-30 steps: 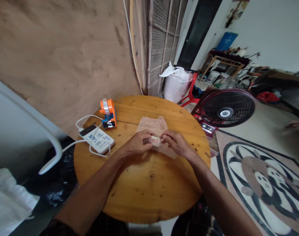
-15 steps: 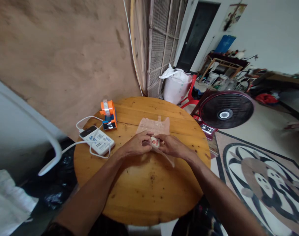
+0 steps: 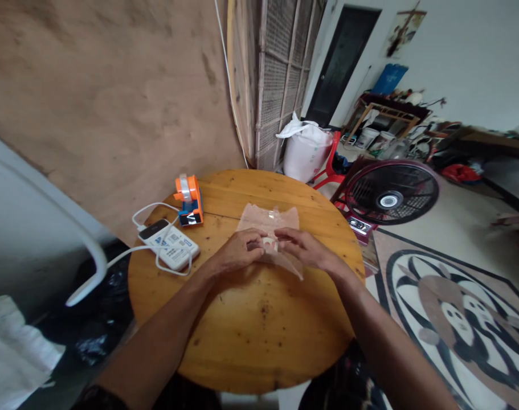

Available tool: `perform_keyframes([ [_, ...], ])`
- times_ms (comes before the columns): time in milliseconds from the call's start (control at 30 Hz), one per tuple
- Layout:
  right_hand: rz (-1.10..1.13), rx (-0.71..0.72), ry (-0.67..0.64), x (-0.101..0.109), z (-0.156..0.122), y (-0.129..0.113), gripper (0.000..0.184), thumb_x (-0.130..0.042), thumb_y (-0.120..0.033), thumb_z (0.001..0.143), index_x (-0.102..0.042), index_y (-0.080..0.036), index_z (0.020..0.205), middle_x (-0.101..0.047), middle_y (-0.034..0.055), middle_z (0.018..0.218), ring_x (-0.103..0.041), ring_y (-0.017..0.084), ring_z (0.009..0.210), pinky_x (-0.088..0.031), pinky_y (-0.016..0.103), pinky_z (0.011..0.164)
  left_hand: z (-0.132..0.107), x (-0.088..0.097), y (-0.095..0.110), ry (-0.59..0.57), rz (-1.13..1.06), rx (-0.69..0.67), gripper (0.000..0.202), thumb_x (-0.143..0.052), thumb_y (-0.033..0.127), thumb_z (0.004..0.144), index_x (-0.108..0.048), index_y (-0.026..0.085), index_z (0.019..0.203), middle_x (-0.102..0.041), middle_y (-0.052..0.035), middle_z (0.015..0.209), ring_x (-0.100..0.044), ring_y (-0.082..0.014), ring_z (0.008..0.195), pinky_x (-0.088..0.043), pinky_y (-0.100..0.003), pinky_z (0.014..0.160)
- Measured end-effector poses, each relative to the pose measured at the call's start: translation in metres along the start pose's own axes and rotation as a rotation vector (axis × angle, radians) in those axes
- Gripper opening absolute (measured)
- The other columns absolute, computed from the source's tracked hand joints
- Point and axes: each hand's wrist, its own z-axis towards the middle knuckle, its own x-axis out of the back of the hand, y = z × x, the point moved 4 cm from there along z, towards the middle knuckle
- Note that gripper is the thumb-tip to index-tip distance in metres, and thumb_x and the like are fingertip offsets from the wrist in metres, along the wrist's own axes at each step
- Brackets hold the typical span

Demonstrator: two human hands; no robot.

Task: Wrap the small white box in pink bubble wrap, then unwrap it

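Orange tape dispenser [image 3: 195, 205] and white power bank [image 3: 176, 250] sit by the wooden surface's [image 3: 263, 339] left edge; a fan [image 3: 372, 196] stands past its right. Mid-surface, a small pale box [image 3: 270, 245], red-printed, lies on clear bubble wrap [image 3: 257, 217], left hand [image 3: 237, 250] grasping it, right hand's [image 3: 304, 247] grip unclear.

The round, yellow-brown wooden table [image 3: 263, 341] is leaving room along its near edge; a pale translucent sheet [image 3: 261, 216] is occupying the middle, a white rectangular device [image 3: 174, 247] and orange-and-blue plastic tape dispenser [image 3: 193, 196] the left.
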Motion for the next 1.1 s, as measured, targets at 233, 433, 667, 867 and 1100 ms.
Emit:
perform_keyframes([
  [233, -0.137, -0.075, 0.021, -0.006, -0.027, -0.004, 0.067, -0.074, -0.042, 0.072, -0.053, -0.018, 0.13, -0.061, 0.0137, 0.125, -0.061, 0.027, 0.105, -0.048, 0.04, 0.088, 0.0, -0.002, 0.004, 0.035, -0.054, 0.017, 0.008, -0.057, 0.021, 0.076, -0.057, 0.016, 0.069, -0.066, -0.0079, 0.111, -0.06, -0.0202, 0.105, -0.046, -0.03, 0.09],
  [433, -0.268, -0.062, 0.18, -0.018, -0.012, 0.003, 0.021, -0.055, -0.023, 0.084, -0.068, -0.017, 0.099, -0.071, 0.0067, 0.089, -0.063, 0.018, 0.076, -0.046, 0.029, 0.071, 0.002, -0.002, 0.001, 0.083, -0.014, 0.008, 0.016, -0.058, 0.027, 0.077, -0.055, 0.016, 0.066, -0.068, -0.0075, 0.105, -0.062, -0.0189, 0.096, -0.045, -0.028, 0.084],
  [667, -0.004, -0.026, 0.282, -0.018, -0.006, 0.017, 0.025, -0.055, -0.035, 0.082, -0.068, -0.015, 0.09, -0.068, 0.0053, 0.085, -0.06, 0.016, 0.073, -0.044, 0.026, 0.066, 0.003, -0.002, -0.003, 0.104, -0.048, 0.093, 0.018, -0.059, 0.032, 0.078, -0.063, 0.015, 0.079, -0.067, -0.0026, 0.084, -0.058, -0.0143, 0.074, -0.043, -0.022, 0.065],
  [867, 0.097, -0.079, 0.322, -0.026, -0.003, 0.031, 0.026, -0.058, -0.041, 0.076, -0.064, -0.016, 0.076, -0.06, 0.0009, 0.068, -0.052, 0.013, 0.06, -0.04, 0.024, 0.057, 0.003, -0.003, -0.004, 0.079, -0.136, 0.124, 0.018, -0.062, 0.032, 0.073, -0.063, 0.014, 0.074, -0.068, -0.0035, 0.087, -0.059, -0.0144, 0.075, -0.044, -0.023, 0.067],
  [1100, 0.129, -0.14, 0.404, -0.031, -0.005, 0.043, 0.021, -0.062, -0.037, 0.07, -0.061, -0.018, 0.076, -0.06, 0.0004, 0.068, -0.053, 0.013, 0.062, -0.042, 0.024, 0.059, 0.003, -0.004, -0.005, 0.093, -0.145, 0.197, 0.02, -0.061, 0.033, 0.07, -0.061, 0.013, 0.071, -0.063, -0.0016, 0.072, -0.053, -0.012, 0.062, -0.04, -0.021, 0.056],
])
